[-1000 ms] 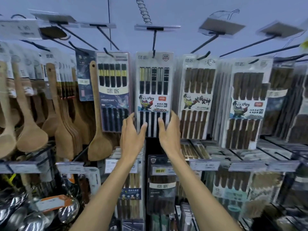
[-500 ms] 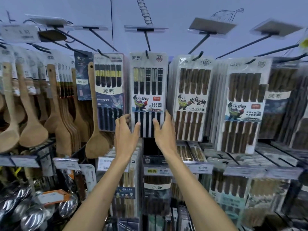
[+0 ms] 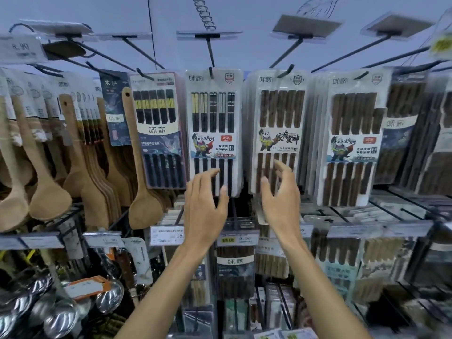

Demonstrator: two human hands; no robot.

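Both hands are raised to a retail peg display. The left hand [image 3: 205, 206] is released, fingers loosely spread and holding nothing. Its fingertips overlap the lower edge of the black chopstick pack [image 3: 214, 113], but contact cannot be confirmed from this view. The right hand [image 3: 281, 201] is likewise released, fingers slightly curved, in front of the lower part of the brown chopstick pack [image 3: 278, 111]. The black chopstick pack hangs upright at the front of its peg hook [image 3: 210, 55], between a blue-labelled pack [image 3: 159, 133] and the brown chopstick pack, both just beside it. Three risks are assessed. First, a downward pull from the bottom edge, instead of a lift over the hook's upturned tip, would likely tear the hang hole or bend the card. Second, the hands sit across two neighbouring packs, so a closing grasp could catch the wrong edge and drag both. Third, drawing the front pack forward may carry any packs behind it off the hook, dropping them onto the stock below.
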